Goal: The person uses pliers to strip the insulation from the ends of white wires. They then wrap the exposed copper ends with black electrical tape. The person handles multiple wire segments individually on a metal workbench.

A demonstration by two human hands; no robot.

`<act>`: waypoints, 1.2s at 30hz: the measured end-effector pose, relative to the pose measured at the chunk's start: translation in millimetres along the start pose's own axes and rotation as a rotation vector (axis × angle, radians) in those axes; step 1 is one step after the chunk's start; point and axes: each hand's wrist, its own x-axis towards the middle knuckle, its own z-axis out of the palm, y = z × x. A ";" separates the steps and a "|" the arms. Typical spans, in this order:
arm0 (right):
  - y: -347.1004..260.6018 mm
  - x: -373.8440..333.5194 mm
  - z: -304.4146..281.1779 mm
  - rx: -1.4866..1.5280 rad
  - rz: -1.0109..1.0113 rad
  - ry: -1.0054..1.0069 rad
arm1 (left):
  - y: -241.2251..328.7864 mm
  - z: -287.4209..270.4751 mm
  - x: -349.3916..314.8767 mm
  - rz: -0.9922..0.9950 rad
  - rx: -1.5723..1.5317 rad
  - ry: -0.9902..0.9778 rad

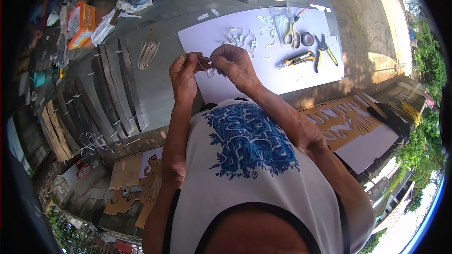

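Observation:
My left hand [183, 76] and my right hand [238, 68] come close together over the near left corner of a white board [287, 77]. Both are closed in a pinch on a thin wire [203, 59] that spans the gap between the fingertips. A small whitish piece [210, 72] hangs just below the fingers, too small to make out. Beyond my right hand, a string of small white modules on wires [240, 37] lies loosely on the board. The fingers hide the ends of the wire.
On the board lie scissors [292, 36], black tape [307, 39], a utility knife [297, 59] and yellow-black pliers [324, 54]. A cord bundle [149, 54] and dark curved strips [108, 84] are left on the metal table. Cut-out brown panels [339, 117] stand low right.

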 end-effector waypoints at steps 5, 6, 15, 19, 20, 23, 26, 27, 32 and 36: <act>4.8 -1.7 2.1 -0.148 -0.086 -0.009 | -0.1 1.3 -0.2 -0.040 -0.060 0.042; 3.2 -2.6 2.9 -0.170 -0.083 -0.015 | 0.3 1.4 0.4 -0.049 -0.076 0.070; -0.4 4.4 -9.3 -0.313 -0.162 -0.009 | 10.5 -25.1 2.2 -0.250 0.008 -0.136; 6.9 5.2 -21.2 -0.366 -0.192 -0.035 | 13.1 -16.3 -2.3 -0.345 0.242 -0.263; 8.2 4.7 -24.1 -0.377 -0.185 -0.044 | 11.1 -13.4 -1.4 -0.337 0.240 -0.251; 15.3 1.8 -32.9 -0.392 -0.249 0.033 | 5.9 -5.0 4.0 -0.310 0.241 -0.183; 29.9 4.1 -83.4 -0.513 -0.292 0.312 | 8.4 -1.3 3.7 -0.268 0.261 -0.056; 38.6 6.4 -116.1 -0.676 -0.332 0.476 | 11.6 -1.7 2.9 -0.250 0.275 -0.029; 97.9 -20.2 -305.4 -1.577 0.174 0.754 | 24.4 -1.7 1.8 -0.214 0.268 0.042; 111.9 -29.5 -377.1 -1.243 0.044 0.432 | 28.9 5.1 3.7 -0.224 0.262 0.033</act>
